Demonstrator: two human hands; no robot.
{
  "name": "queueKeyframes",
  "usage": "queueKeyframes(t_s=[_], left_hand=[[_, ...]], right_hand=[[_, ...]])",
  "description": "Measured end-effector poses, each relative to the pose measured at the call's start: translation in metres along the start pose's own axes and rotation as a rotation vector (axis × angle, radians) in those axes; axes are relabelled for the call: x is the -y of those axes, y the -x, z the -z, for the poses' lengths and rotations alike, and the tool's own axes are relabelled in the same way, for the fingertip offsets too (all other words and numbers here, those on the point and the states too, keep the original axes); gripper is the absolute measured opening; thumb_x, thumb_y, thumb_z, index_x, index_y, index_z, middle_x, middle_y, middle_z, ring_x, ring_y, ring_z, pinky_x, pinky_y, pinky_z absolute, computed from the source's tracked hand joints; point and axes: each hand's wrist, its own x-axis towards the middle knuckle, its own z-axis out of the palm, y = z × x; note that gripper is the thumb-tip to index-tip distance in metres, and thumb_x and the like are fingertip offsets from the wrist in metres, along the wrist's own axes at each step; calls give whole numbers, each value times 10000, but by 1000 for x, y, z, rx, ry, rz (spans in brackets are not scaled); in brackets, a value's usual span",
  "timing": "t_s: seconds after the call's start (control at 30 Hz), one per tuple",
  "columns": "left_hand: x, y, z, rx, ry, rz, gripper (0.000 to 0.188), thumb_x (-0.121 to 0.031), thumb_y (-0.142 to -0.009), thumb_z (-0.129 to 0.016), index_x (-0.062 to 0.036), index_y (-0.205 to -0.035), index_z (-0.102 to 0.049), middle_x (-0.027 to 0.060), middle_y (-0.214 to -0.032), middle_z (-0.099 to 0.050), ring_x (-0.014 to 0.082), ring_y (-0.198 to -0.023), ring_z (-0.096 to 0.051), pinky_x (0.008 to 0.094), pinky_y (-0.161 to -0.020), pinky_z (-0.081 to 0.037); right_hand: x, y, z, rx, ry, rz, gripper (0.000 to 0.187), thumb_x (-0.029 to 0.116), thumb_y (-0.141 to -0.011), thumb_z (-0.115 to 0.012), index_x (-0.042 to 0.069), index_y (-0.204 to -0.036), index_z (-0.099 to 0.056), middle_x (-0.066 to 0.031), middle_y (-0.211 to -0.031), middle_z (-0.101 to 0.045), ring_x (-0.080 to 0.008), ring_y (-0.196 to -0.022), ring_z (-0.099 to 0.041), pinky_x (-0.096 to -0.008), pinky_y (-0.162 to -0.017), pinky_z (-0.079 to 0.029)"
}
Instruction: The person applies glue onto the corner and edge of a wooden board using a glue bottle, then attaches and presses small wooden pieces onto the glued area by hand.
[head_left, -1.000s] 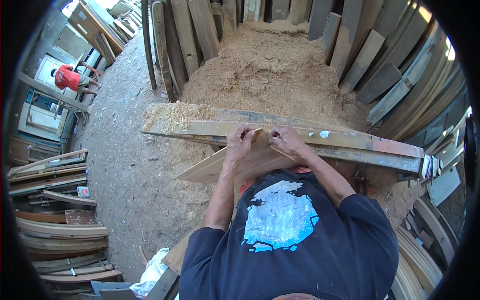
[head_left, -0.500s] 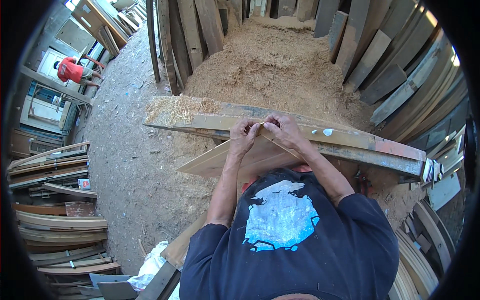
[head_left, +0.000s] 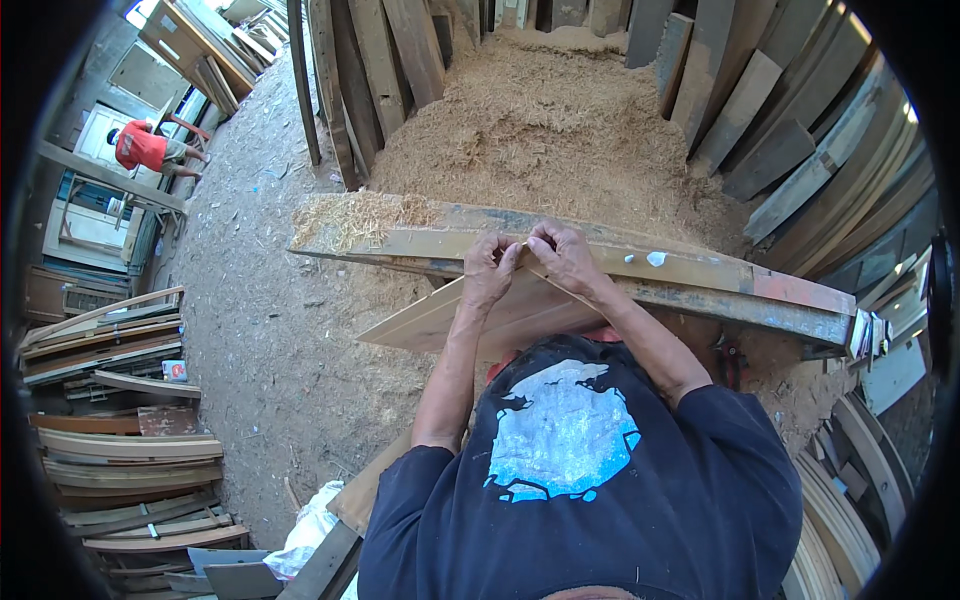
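From my remote seat, the upper left of the frame gives me a co-worker in a red shirt [head_left: 141, 146], bent over among boards and frames. Below, stacked boards [head_left: 130, 450] line the left side, beside a bare earthen floor [head_left: 270, 330] strewn with chips. A long, narrow wooden worktop [head_left: 690, 262] slants across the middle, curled shavings [head_left: 365, 218] heaped on its left end. At centre, against the near side of it, I see the wooden panel [head_left: 470, 310], tilted. My wearer's left hand [head_left: 488, 268] and right hand [head_left: 562, 258] almost meet at its upper corner, each pinching there with thumb and fingertips. Sawdust [head_left: 560, 120] covers the ground beyond, and planks [head_left: 730, 110] lean at upper right.

As for what I can't make out: a white bag [head_left: 305, 530] at lower left is partly covered. The fingers hide the panel's corner, so I can't tell whether anything else sits between them. The dark shirt [head_left: 560, 440] blocks the panel's lower part. A red-and-black object [head_left: 733, 360] right of centre is too shadowed to identify.
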Motion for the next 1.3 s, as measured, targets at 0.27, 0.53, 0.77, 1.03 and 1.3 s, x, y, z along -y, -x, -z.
queueKeyframes(t_s=[0.27,0.53,0.77,1.03,1.3], left_hand=[[-1,-3,1,54,41,70,108,-120,-944,-712,-28,-905,-671,27,-739,-665,85,-655,-585,273,-614,-497],[6,-2,-1,25,-8,-10,101,-90,-919,-722,-26,-874,-659,48,-756,-641,114,-657,-590,288,-607,-495],[7,-1,0,50,-7,-6,98,-106,-938,-714,-36,-896,-660,9,-744,-632,77,-657,-556,263,-608,-482],[-1,-1,1,29,-9,-2,111,-90,-918,-723,-31,-857,-651,32,-735,-604,114,-658,-548,289,-608,-472],[20,-1,4,51,-4,-140,42,-69,-938,-704,-32,-955,-692,5,-842,-655,75,-725,-565,261,-668,-491]], right_hand=[[-1,-2,-2,2,-44,-14,157,176,-930,-636,20,-919,-636,-88,-740,-615,-168,-676,-566,-349,-633,-482],[-7,0,-3,4,-33,6,161,187,-933,-638,26,-923,-635,-62,-745,-591,-138,-703,-551,-330,-644,-476],[0,0,13,39,-87,-27,165,168,-954,-638,23,-1025,-676,-76,-843,-656,-158,-765,-606,-324,-706,-506],[17,-13,26,181,339,376,143,151,-902,-672,55,-1002,-707,-131,-932,-699,-351,-949,-648,-441,-843,-519],[14,-14,27,230,367,392,149,149,-910,-643,37,-997,-689,-143,-968,-683,-353,-971,-636,-445,-861,-509]])
